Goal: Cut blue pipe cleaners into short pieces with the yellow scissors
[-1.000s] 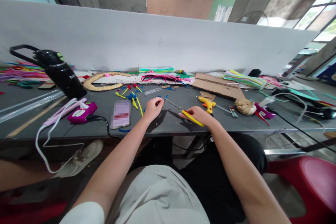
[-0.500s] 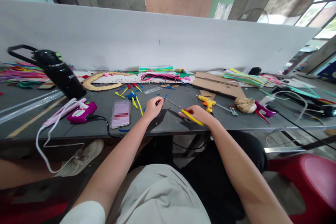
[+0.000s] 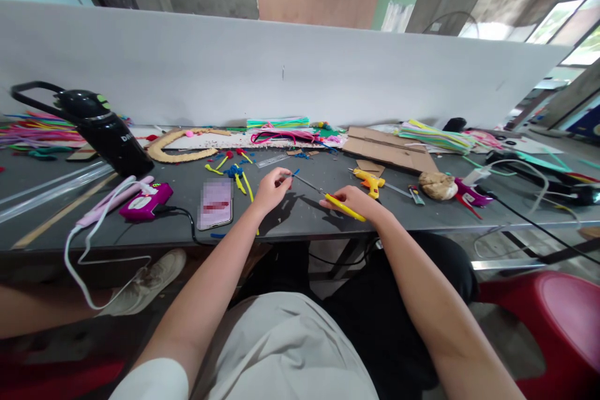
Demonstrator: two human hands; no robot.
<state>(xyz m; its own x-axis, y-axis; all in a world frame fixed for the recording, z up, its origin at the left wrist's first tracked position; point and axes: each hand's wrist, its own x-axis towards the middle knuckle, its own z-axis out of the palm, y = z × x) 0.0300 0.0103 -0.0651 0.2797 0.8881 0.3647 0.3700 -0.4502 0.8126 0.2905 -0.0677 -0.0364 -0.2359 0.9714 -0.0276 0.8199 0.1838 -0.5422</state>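
Observation:
My right hand (image 3: 356, 203) is closed round the yellow handles of a pair of scissors (image 3: 338, 205). The thin blades point left toward my left hand (image 3: 272, 187). That hand pinches a short blue pipe-cleaner piece (image 3: 295, 173) at the blade tips. Both hands rest over the grey table (image 3: 290, 215), near its front edge. Cut bits of yellow, red and blue pipe cleaner (image 3: 237, 172) lie just left of my left hand.
A phone (image 3: 215, 203), a magenta device (image 3: 146, 200) with cable and a black bottle (image 3: 100, 131) sit to the left. A yellow glue gun (image 3: 370, 181), cardboard (image 3: 387, 150) and pipe-cleaner bundles (image 3: 434, 137) lie right. A white partition (image 3: 281, 69) backs the table. Another person's shoe (image 3: 145, 281) shows lower left.
Both hands have shifted slightly upward along the table with the scissors and the blue piece; their grips look the same.

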